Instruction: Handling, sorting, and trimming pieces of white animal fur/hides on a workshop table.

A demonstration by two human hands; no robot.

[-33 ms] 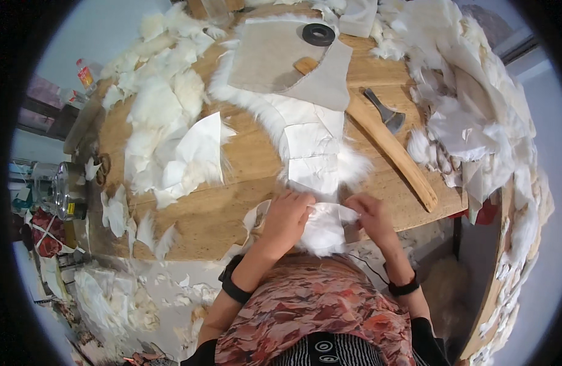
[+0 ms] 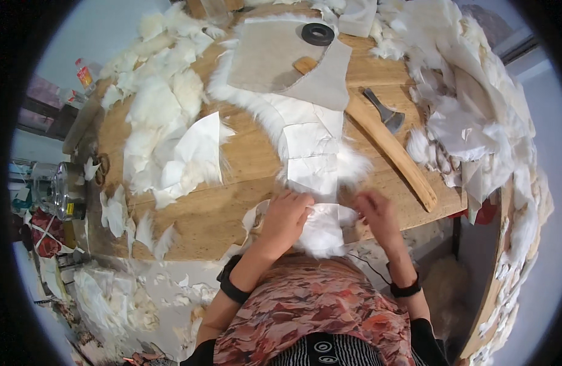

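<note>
White fur piece (image 2: 324, 229) lies at the surface's (image 2: 189, 229) near edge, below a patched white strip (image 2: 311, 174). Left hand (image 2: 287, 215) touches its upper left; grip curled, pinch or press unclear. Right hand (image 2: 377, 213) blurred, just beside its right; cannot tell grip.

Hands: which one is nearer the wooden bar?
The right hand, blurred, right of the white fur; the left hand, sharper, is at the fur's left edge, farther from the wooden bar.
</note>
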